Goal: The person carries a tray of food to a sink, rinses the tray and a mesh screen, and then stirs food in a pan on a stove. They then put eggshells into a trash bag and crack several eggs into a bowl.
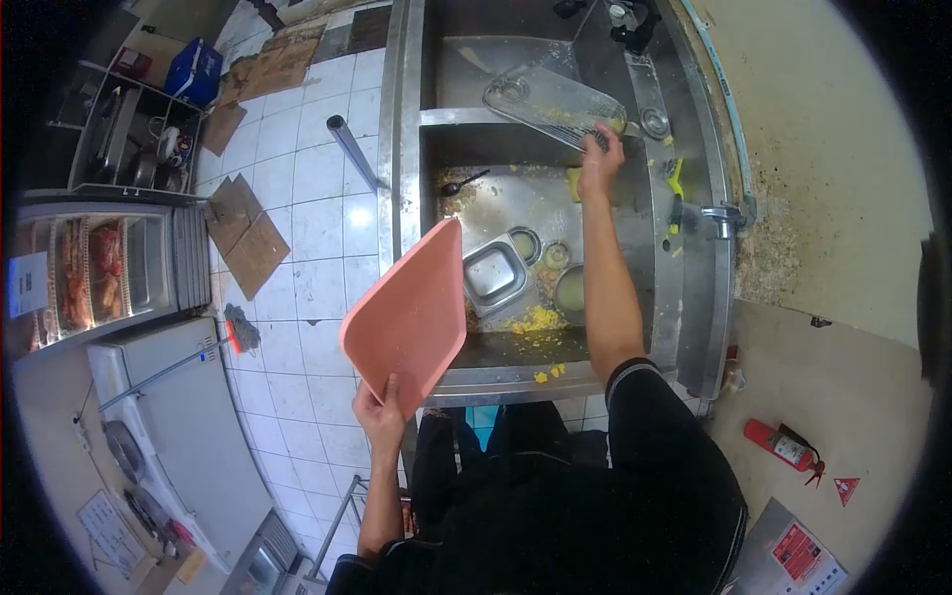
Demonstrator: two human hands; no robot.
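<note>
Gripping pink tray (409,309) bottom edge, left hand (382,409); right hand (601,159) closed on metal tray (551,102) rim over sink (516,203).

The left hand (382,409) grips the near edge of a salmon-pink plastic tray (409,315), tilted over the rim of a stainless steel sink (516,375). The right hand (601,157) grasps a long metal tray (551,101) (smeared with yellow scraps) resting across the basin divider. A small rectangular steel pan (494,275) lies in the basin.
</note>
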